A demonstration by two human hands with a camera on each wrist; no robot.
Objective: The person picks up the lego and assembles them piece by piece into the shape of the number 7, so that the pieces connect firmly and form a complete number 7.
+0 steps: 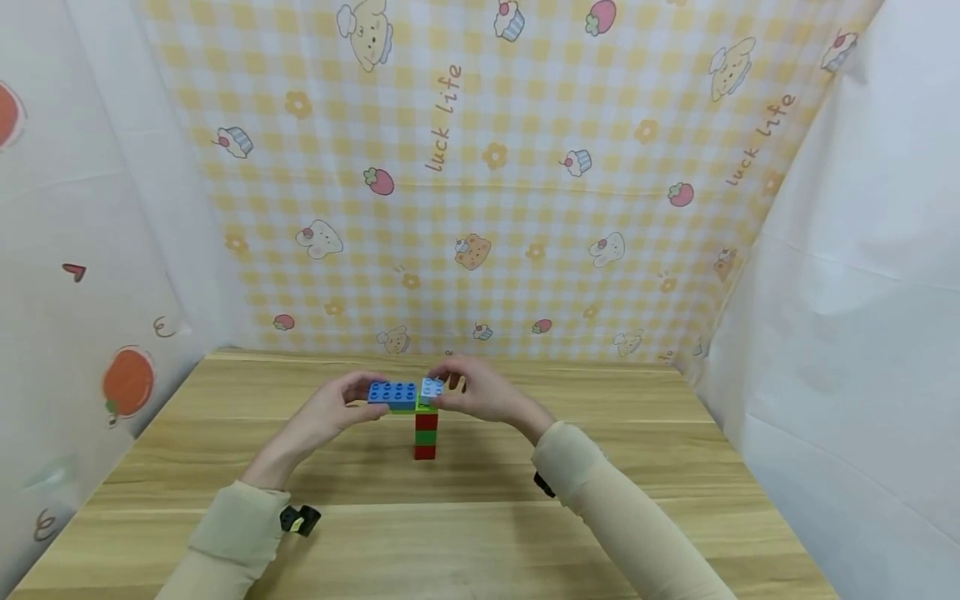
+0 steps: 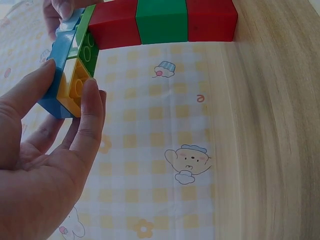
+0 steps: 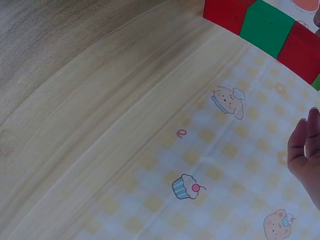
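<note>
A tower of red (image 1: 425, 452), green (image 1: 425, 437) and red bricks stands upright on the table, with a light green brick (image 2: 89, 52) across its top. On that layer lies a long blue brick (image 1: 392, 392), reaching out left of the tower. Beneath the blue brick's outer end is a yellow brick (image 2: 73, 86). My left hand (image 1: 330, 408) grips this outer end, thumb on the blue brick and fingertips at the yellow one. A small light blue brick (image 1: 431, 388) sits above the tower, pinched by my right hand (image 1: 483, 392). The right wrist view cuts off the tower's top.
The wooden table (image 1: 450, 542) stretches around the tower. Behind it hangs a yellow checked cloth (image 1: 495, 200), with white sheets (image 1: 840, 350) at both sides. A small black device (image 1: 300, 520) is worn at the left wrist.
</note>
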